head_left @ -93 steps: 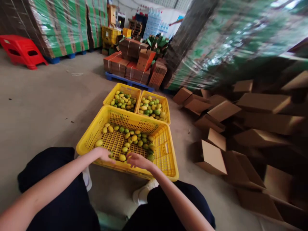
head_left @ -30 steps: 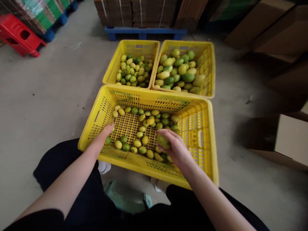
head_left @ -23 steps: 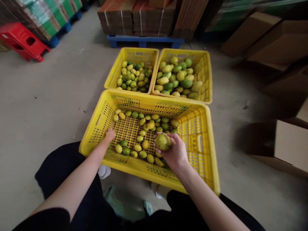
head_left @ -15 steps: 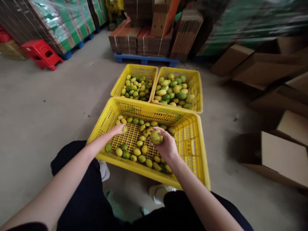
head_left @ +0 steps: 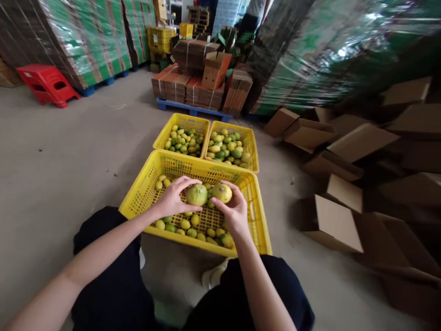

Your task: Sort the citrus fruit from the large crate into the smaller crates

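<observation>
My left hand [head_left: 177, 198] grips a greenish lemon [head_left: 196, 195] between thumb and fingers, its stem end facing up. Beside it, my right hand [head_left: 234, 207] pinches a yellower lemon [head_left: 222, 193]. The two fruits are close together above the large yellow crate [head_left: 260, 220], which has slatted plastic walls and floor. Inside that crate, yellow and green lemons [head_left: 185, 224] lie scattered, mostly along the near side and in the far left corner. My hands hide part of the crate's middle.
Behind the large crate stand two smaller yellow crates, the left one [head_left: 155, 140] and the right one [head_left: 255, 154], both holding many lemons. Open cardboard boxes [head_left: 339, 223] lie on the right. Flattened cartons sit on a blue pallet [head_left: 193, 109]. A red stool [head_left: 48, 82] stands far left.
My left hand has come up from the crate's left side to the middle with a lemon. My right hand still holds its lemon, now beside the other. The view has shifted right and up.
</observation>
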`<state>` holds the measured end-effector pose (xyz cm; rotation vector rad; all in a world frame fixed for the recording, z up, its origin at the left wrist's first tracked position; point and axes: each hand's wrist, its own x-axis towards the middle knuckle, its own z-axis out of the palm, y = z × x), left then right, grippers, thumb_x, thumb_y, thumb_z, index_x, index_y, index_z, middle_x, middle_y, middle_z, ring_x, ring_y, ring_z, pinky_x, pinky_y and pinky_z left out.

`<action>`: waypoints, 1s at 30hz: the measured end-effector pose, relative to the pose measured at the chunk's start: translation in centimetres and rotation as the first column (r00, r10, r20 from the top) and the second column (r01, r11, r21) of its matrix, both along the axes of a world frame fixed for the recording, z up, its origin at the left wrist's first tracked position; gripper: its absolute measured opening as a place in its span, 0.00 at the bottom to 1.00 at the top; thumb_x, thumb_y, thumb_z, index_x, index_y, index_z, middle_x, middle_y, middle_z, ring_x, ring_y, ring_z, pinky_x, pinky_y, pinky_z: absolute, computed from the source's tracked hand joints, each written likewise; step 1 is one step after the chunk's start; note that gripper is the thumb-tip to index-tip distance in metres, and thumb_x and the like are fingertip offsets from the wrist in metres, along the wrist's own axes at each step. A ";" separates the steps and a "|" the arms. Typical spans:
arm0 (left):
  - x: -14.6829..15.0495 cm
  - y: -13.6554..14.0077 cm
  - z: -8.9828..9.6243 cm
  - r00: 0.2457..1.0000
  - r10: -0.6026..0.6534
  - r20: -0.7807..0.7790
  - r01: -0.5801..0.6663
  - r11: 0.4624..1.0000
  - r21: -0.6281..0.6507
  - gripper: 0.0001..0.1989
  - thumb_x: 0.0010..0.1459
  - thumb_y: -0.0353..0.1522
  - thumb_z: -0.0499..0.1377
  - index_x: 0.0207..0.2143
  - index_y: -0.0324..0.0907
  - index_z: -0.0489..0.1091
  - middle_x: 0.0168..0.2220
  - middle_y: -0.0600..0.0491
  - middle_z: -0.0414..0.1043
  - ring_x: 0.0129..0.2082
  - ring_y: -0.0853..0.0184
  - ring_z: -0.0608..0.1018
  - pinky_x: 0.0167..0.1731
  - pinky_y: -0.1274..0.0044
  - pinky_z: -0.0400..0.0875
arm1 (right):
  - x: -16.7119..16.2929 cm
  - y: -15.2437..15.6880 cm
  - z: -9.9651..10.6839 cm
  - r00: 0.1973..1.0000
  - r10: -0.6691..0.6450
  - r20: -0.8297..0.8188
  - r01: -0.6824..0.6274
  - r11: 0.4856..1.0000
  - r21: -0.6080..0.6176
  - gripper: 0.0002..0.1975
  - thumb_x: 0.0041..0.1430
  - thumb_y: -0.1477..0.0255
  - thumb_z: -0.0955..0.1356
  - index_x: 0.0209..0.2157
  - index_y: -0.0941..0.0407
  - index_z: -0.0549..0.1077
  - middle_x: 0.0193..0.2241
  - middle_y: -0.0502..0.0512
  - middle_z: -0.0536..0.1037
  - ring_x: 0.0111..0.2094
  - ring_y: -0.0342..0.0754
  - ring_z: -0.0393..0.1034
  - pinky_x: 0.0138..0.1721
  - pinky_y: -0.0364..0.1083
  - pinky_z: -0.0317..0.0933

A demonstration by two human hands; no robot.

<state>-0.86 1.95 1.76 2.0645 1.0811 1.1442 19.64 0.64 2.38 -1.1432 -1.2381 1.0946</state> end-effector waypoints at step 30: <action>1.3 1.8 -1.2 0.439 0.359 0.823 0.605 0.559 -0.567 0.24 0.44 0.37 0.71 0.43 0.40 0.70 0.43 0.48 0.77 0.40 0.64 0.79 0.40 0.76 0.74 | -1.7 1.1 -1.6 0.792 0.092 -0.604 -0.184 0.978 -0.093 0.23 0.37 0.63 0.81 0.35 0.49 0.72 0.33 0.47 0.78 0.33 0.48 0.74 0.35 0.47 0.70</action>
